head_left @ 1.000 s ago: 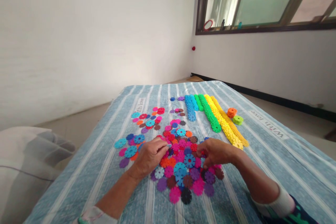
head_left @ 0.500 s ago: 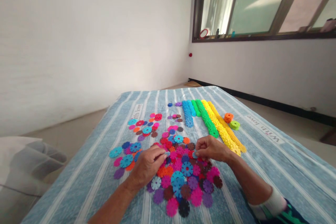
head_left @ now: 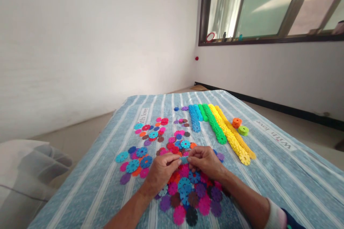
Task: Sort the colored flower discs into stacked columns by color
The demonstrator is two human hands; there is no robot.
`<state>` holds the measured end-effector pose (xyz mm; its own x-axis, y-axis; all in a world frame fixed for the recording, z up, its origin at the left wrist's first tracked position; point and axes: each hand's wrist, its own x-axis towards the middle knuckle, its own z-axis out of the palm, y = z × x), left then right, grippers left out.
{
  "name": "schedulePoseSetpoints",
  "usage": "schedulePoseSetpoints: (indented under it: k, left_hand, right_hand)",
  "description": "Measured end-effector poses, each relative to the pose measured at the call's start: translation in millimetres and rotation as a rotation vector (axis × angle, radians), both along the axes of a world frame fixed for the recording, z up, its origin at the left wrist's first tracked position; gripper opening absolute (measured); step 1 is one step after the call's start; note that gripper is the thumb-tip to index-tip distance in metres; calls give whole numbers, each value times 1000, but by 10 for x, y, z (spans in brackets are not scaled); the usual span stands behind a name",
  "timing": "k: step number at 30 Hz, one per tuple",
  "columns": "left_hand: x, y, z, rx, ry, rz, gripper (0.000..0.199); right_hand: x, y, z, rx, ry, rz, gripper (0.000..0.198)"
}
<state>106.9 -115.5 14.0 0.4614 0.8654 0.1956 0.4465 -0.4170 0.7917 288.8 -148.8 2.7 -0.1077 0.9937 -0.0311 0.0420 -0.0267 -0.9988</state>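
Over a loose pile of coloured notched plastic discs (head_left: 185, 185), both hands meet at light blue snowflake discs (head_left: 184, 160). My left hand (head_left: 163, 171) pinches their left side between thumb and fingers. On the opposite side, my right hand (head_left: 206, 161) is closed on them with thumb and fingertips. The discs are seen nearly edge-on, and fingers cover part of them, so I cannot tell whether they are joined. Pink, purple, brown, orange and blue discs lie beneath and around the hands.
Beyond my right hand lie long overlapping rows of yellow discs (head_left: 233, 137), green discs (head_left: 214, 123) and blue discs (head_left: 194, 118). Short orange (head_left: 237, 122) and lime stacks (head_left: 243, 130) stand to the right. Smaller mixed clusters (head_left: 152, 132) lie left on the striped cloth (head_left: 102, 171).
My hands have come together above the pile; before, they were apart, each with a light blue disc. The right hand moved left, and the discs now meet between the fingertips.
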Motion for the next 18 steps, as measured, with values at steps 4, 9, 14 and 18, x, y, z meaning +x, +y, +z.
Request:
schedulePoseSetpoints:
  k: [4,9,14,18]
  left_hand:
    - [25,-13,-12,-40,-36,-3,23]
    - [31,1,-31,-69,-24,-42,23]
    - [30,-2,-6,-135,-61,5,22]
    - [15,-2,2,-199,-107,40,24]
  right_hand:
    - [-24,9,-33,20,21,-19,18]
    - [-78,6,-70,80,4,-54,15]
    - [-72,1,-72,171,-122,-55,12]
    - [84,32,7,171,-127,-120,17]
